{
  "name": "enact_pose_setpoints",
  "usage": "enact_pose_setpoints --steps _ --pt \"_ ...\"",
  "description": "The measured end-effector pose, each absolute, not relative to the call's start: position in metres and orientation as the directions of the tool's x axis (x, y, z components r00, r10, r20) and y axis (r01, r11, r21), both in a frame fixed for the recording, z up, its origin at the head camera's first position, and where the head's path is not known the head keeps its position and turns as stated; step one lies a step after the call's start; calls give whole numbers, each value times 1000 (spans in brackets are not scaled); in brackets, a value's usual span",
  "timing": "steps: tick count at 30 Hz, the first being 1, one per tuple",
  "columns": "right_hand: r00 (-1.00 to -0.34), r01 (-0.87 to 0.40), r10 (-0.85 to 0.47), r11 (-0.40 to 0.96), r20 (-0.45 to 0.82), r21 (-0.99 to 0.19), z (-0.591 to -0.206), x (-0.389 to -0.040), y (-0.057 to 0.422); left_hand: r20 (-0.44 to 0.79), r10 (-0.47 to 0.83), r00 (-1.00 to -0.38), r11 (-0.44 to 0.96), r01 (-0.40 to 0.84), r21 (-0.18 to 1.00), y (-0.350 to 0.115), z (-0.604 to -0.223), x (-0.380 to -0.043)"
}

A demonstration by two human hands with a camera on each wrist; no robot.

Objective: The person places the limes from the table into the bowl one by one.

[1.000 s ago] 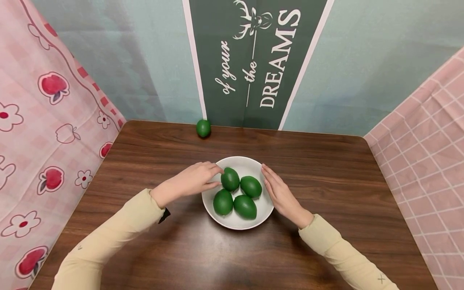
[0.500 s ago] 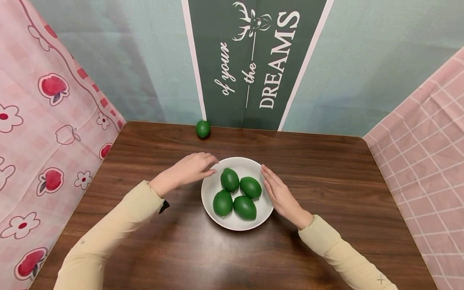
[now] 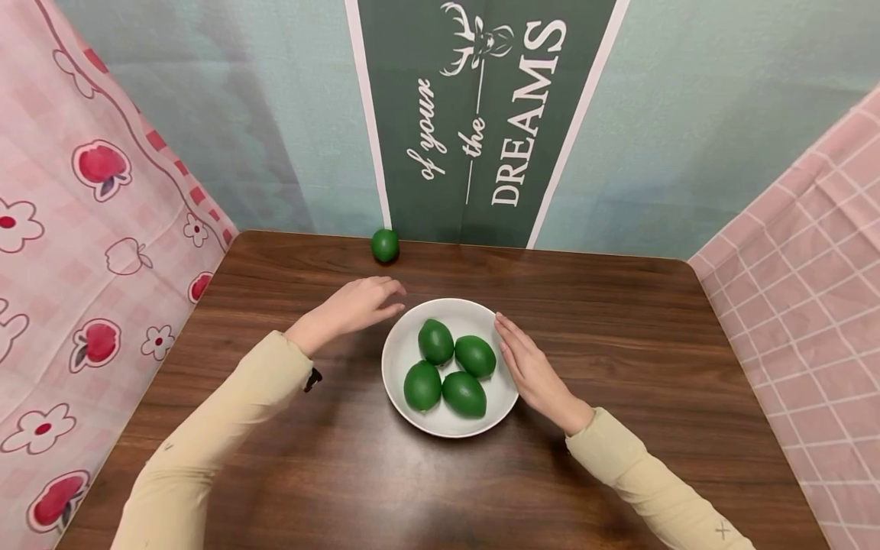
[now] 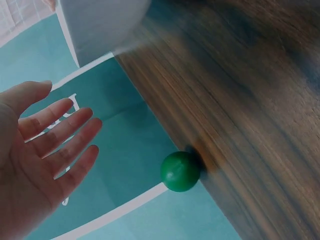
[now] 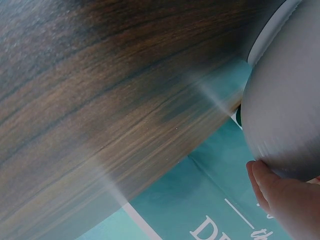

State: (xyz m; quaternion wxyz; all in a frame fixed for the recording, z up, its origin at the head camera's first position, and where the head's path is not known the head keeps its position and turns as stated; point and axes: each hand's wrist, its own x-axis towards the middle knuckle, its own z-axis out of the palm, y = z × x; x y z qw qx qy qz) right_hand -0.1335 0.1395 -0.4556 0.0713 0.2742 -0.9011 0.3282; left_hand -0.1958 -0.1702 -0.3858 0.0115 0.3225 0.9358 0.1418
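A white bowl (image 3: 443,426) stands mid-table with several green limes (image 3: 464,394) in it. Another lime (image 3: 385,245) lies alone by the table's far edge. My left hand (image 3: 354,305) hovers between the bowl and that lime, holding nothing. The left wrist view has the hand (image 4: 52,150) with its palm showing and fingers spread, the single lime (image 4: 180,171) off to its right. My right hand (image 3: 539,374) lies along the bowl's right side with straight fingers. In the right wrist view, its fingertips touch the outer wall of the bowl (image 5: 285,110).
The dark wooden table (image 3: 619,336) runs back to a teal cloth (image 3: 687,137) with a dark green printed panel (image 3: 440,206). A pink patterned cloth (image 3: 41,290) hangs on the left, a pink checked one (image 3: 811,252) on the right.
My left hand has drawn away from the lime at the bowl's upper left, moving left and farther back towards the lone lime. The right hand has stayed at the bowl.
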Motion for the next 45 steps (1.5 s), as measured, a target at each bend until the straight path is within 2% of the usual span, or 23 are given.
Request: enact_pose_setpoints --steps 26,45 --pt "-839 -541 -449 630 307 -558 -455 -134 140 15 463 -886 829 438 348 -185 -401 -246" --pt "-841 -539 -449 631 304 -558 -454 -136 141 22 380 -925 862 363 354 -191 -404 -269"
